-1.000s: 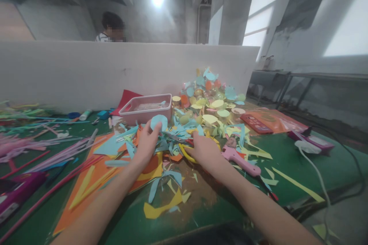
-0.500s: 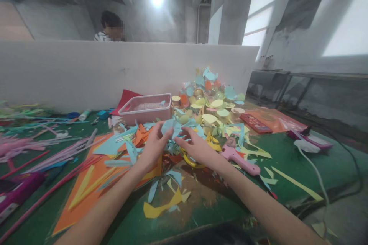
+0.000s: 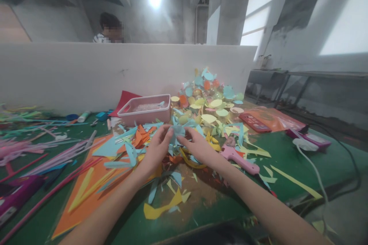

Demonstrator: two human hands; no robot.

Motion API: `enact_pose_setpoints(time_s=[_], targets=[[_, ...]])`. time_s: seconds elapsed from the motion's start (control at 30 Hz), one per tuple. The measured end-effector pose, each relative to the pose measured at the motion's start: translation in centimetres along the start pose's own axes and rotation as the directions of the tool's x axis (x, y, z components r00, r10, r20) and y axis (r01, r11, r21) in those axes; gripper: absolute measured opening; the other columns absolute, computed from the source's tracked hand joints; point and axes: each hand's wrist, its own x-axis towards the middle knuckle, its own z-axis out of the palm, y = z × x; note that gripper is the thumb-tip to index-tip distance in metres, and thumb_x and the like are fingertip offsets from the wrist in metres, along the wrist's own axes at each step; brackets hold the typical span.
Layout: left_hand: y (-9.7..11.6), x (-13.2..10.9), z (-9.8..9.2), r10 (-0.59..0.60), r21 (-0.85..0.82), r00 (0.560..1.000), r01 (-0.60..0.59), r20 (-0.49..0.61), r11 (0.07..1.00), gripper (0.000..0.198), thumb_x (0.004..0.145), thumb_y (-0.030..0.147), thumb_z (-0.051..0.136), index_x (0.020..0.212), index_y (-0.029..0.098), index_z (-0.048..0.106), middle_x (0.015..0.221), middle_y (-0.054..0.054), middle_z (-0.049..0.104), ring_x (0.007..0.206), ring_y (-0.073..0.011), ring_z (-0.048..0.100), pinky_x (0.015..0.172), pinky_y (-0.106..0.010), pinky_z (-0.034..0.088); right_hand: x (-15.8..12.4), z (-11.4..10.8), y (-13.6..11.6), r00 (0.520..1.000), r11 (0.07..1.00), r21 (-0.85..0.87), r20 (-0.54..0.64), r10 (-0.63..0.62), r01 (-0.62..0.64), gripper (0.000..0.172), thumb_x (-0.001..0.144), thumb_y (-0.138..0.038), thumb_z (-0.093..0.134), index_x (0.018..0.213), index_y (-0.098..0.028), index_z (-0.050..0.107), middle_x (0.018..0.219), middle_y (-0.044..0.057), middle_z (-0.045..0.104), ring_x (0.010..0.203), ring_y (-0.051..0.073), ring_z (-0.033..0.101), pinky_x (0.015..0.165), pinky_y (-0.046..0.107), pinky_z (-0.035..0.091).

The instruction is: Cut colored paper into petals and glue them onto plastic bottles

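Between my hands is a light blue paper piece [image 3: 178,130], roundish like a disc. My left hand [image 3: 159,146] pinches its left side between thumb and fingers. From the right, my right hand [image 3: 196,144] grips it with thumb and fingertips. Both hands hover over a heap of paper scraps, with blue scraps [image 3: 131,154] and orange scraps [image 3: 143,134] by the left hand. Beside my right wrist lies a pink glue gun [image 3: 240,159]. Behind the hands, a pile of paper discs [image 3: 209,118] in yellow, blue and orange leans toward the white partition.
A pink plastic basket [image 3: 145,116] stands behind my left hand. Orange sheets [image 3: 76,195], pink and lilac strips [image 3: 61,157] and a purple device [image 3: 18,195] lie to the left. On the right are a red box [image 3: 255,122] and a white cable [image 3: 316,176]. A person [image 3: 108,28] is beyond the partition [image 3: 86,72].
The blue paper between my fingers has tipped and shows less of its flat face. My hands have come slightly lower and closer around it.
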Motion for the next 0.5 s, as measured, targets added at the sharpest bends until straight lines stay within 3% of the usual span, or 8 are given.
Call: enact_pose_setpoints(time_s=[0.2,0.5], targets=[[-0.2,0.2,0.0,-0.054,-0.049,0.998,0.054,-0.006,0.997,0.040,0.084,0.059,0.059,0.092,0.020,0.061,0.090,-0.004,0.069,0.085,-0.0189,0.061,0.076,-0.029,0.047,-0.1,0.0,0.0,1.000,0.999,-0.039,0.017,-0.004,0.005,0.026,0.091,-0.035,0.059,0.111,-0.019,0.058,0.105,0.006,0.069,0.097,0.020,0.064,0.087,0.034,0.050],[-1.1,0.4,-0.2,-0.115,-0.112,0.993,0.113,-0.006,0.987,0.041,0.082,0.059,0.063,0.094,0.020,0.064,0.090,-0.004,0.067,0.079,-0.0169,0.057,0.072,-0.028,0.045,-0.3,-0.3,-0.8,0.999,0.987,-0.161,0.020,0.033,-0.029,0.027,0.095,-0.035,0.054,0.115,-0.017,0.056,0.107,0.008,0.066,0.099,0.022,0.061,0.090,0.038,0.047]])
